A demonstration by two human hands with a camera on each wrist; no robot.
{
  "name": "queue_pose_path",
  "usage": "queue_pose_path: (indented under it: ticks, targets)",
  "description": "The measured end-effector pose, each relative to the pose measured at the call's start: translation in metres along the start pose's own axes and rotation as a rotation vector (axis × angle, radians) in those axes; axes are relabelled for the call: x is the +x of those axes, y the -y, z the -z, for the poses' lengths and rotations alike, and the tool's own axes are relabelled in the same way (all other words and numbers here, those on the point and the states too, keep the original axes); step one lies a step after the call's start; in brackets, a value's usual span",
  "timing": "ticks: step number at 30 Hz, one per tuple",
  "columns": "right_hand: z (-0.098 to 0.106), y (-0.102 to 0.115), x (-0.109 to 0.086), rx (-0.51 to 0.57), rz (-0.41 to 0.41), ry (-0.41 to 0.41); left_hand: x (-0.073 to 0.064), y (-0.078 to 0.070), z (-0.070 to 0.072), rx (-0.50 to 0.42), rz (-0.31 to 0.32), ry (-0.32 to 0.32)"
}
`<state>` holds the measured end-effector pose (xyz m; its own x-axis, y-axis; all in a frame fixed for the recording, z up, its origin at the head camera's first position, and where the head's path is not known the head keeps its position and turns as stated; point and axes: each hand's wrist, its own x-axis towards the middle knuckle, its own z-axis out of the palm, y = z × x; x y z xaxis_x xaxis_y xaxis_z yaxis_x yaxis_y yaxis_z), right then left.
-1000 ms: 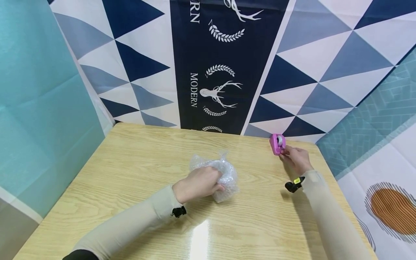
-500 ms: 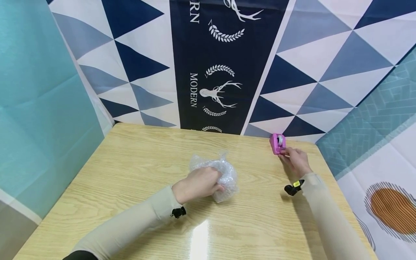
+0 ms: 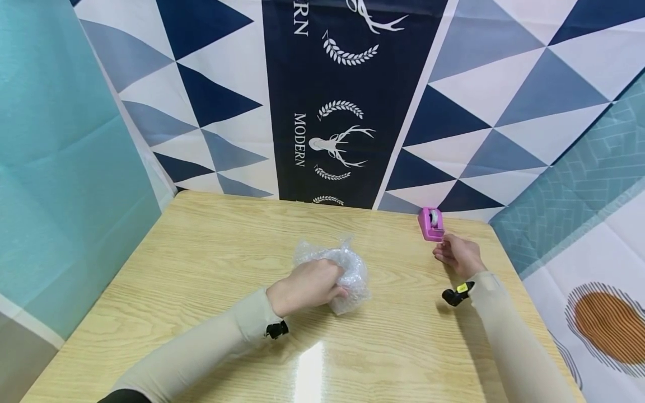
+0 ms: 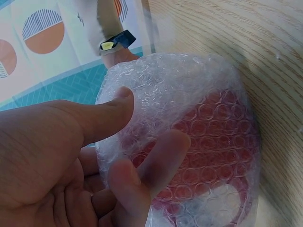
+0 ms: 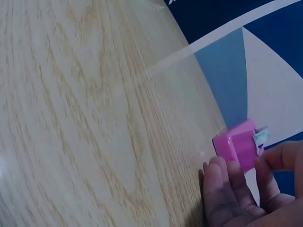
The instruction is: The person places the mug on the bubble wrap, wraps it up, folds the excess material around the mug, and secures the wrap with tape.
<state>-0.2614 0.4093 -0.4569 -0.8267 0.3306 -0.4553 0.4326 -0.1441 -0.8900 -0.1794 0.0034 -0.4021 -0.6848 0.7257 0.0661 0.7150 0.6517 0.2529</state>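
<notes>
My left hand [image 3: 307, 284] holds a bubble-wrapped package [image 3: 355, 274] on the table, thumb and curled fingers against the clear wrap. Through the bubble wrap [image 4: 175, 85] in the left wrist view, something red [image 4: 213, 142] shows; its kind is blurred by the bubbles. Close to the table's back right corner stands a pink tape dispenser [image 3: 430, 225] with a roll of clear tape [image 3: 434, 218]. My right hand [image 3: 459, 254] is at its front end, thumb and forefinger pinching the tape end by the cutter [image 5: 261, 138]. The other fingers lie curled beside the pink body.
The wood-grain table [image 3: 211, 268] ends at a patterned cloth wall [image 3: 342, 112] right behind the dispenser. A teal cloth [image 3: 65, 168] hangs along the left side. Small black wrist cameras [image 3: 456, 294] stick out from both sleeves.
My right hand has drawn back slightly from the dispenser, toward the right and nearer me, thumb and forefinger still together. My left hand and the wrapped package have stayed put.
</notes>
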Motion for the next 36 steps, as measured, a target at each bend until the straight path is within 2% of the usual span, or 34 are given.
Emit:
queue_pose_path:
  ticks: [10, 17, 28, 36]
  targets:
    - [0.0, 0.002, 0.006, -0.134, -0.045, -0.008, -0.001, 0.0, 0.001, 0.0, -0.01, -0.009]
    - [-0.002, 0.0, 0.01, -0.205, -0.032, -0.074, -0.001, 0.0, 0.001, 0.012, -0.014, -0.013]
    - [-0.006, -0.002, 0.018, -0.231, -0.041, -0.135, -0.001, -0.002, 0.001, 0.016, 0.006, 0.003]
    - [-0.006, -0.001, 0.016, -0.245, -0.045, -0.119, 0.0, -0.002, 0.0, 0.011, 0.016, 0.004]
